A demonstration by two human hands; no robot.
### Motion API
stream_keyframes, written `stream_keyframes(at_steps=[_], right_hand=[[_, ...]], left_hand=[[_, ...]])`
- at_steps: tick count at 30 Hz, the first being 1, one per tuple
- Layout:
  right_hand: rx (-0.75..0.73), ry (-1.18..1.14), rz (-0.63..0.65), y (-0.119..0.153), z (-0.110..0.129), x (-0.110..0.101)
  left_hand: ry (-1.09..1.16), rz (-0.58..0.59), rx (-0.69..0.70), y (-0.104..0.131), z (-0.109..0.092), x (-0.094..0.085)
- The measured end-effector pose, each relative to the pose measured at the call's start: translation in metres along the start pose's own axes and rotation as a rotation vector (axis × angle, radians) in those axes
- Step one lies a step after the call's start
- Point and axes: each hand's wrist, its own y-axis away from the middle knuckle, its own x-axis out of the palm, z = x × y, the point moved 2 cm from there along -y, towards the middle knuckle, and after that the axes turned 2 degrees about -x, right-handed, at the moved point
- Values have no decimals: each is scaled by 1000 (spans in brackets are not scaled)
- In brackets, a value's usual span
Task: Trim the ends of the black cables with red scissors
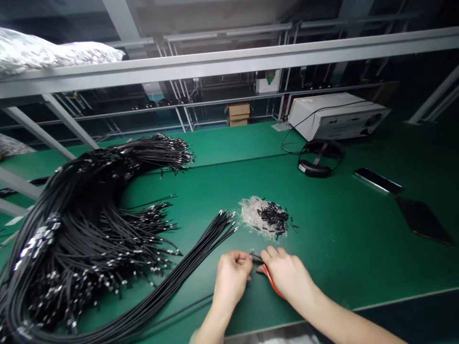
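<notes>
My left hand is closed in a pinch on the end of a black cable, which trails off to the lower left. In my right hand is a hand tool with red-orange handles, apparently pliers or cutters. Its metal jaws meet the cable end at my left fingertips; whether they grip it is too small to tell. To the left lies a bundle of black cables with pale tips. Just beyond my hands sits a pile of short black pieces and clear scraps.
A large heap of black cables covers the left of the green table. Further right are a black headset-like band, a phone, a dark flat object and a white box-shaped device. A metal rail crosses above.
</notes>
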Motion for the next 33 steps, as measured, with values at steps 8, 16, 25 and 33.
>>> stream_keyframes(at_steps=[8,16,25,33], right_hand=[[13,3,23,-2,3,-4],[19,8,70,-4,4,2],[38,-171,147,-5,-4,-3],[114,-731,13,-10,-17,-4]], left_hand=[[1,-22,-1,1,-5,0],[7,-21,-13,1,-3,1],[27,-1,-15,-2,9,4],[86,72,32,11,15,-1]])
